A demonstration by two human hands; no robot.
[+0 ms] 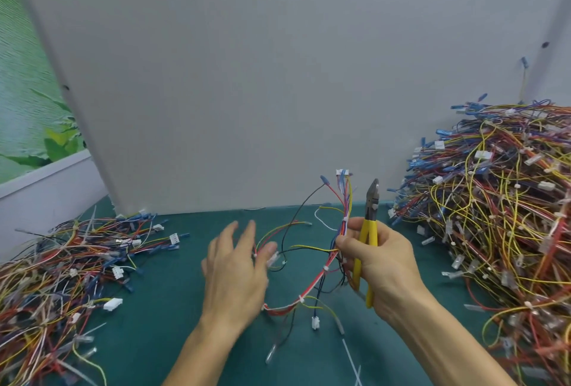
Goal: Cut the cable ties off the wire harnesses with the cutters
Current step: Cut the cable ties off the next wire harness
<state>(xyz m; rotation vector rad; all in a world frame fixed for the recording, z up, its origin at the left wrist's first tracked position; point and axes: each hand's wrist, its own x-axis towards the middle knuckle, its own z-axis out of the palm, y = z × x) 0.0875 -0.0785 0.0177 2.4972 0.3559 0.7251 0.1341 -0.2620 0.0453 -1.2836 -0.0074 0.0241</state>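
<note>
My right hand [381, 265] grips the yellow-handled cutters [369, 231], jaws pointing up and closed. The same hand's thumb and fingers also pinch a wire harness [318, 277] of red, blue, yellow and black wires, which rises to a white connector [342, 173] and hangs down to the left. White cable ties [325, 268] still wrap the harness along its lower run. My left hand [236, 268] hovers with fingers spread and blurred, just left of the harness's loose branches, holding nothing.
A tall heap of tied harnesses [494, 215] fills the right side of the green mat [173, 308]. A lower pile of loose wires [61, 268] lies at the left. A grey board [278, 77] stands behind. A cut white tie [352, 361] lies near the front edge.
</note>
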